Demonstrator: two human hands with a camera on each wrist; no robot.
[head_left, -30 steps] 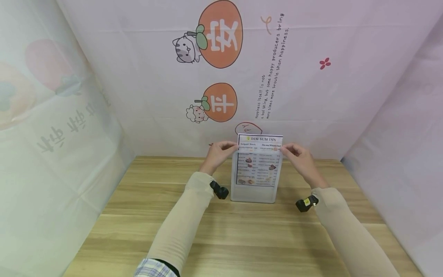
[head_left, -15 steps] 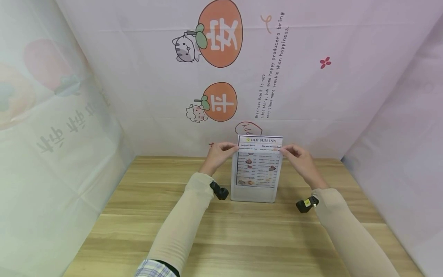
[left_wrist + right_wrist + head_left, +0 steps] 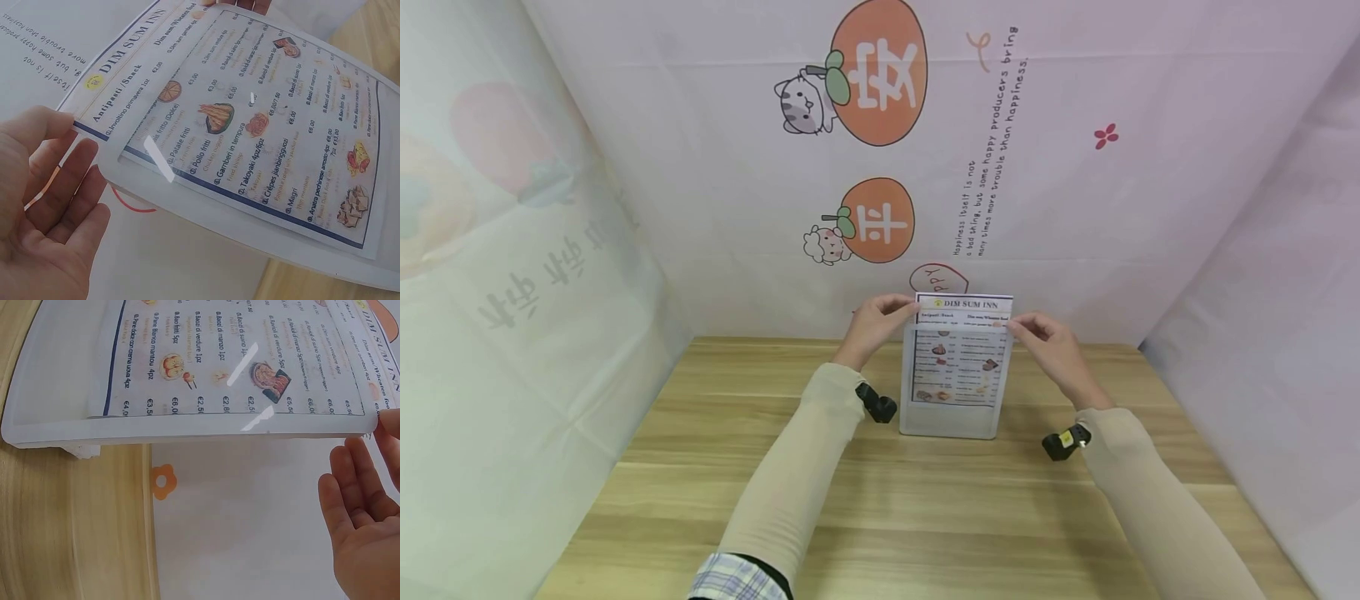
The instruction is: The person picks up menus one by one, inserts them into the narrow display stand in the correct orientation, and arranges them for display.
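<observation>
A printed paper menu (image 3: 964,312) headed "DIM SUM INN" stands partly inside a clear, white-edged display stand (image 3: 950,420). Its top strip sticks out above the stand's upper edge. My left hand (image 3: 872,327) pinches the protruding paper at its left edge; in the left wrist view the thumb meets that edge while the other fingers lie relaxed behind. On the opposite side, my right hand (image 3: 1054,346) pinches the menu's right edge near the stand's top corner. The right wrist view shows the right hand's (image 3: 365,506) lower fingers loosely bent below the stand.
The stand is upright on a wood-grain table (image 3: 880,508), near its back edge. Behind rises a white cloth backdrop (image 3: 722,208) with cartoon oranges and lettering. Cloth walls close off the left and right sides. A small white piece (image 3: 84,451) shows behind the stand's base.
The menu has sunk very slightly into the stand. My left hand has shifted a little upward along the paper's left edge, while the right hand stays almost where it was.
</observation>
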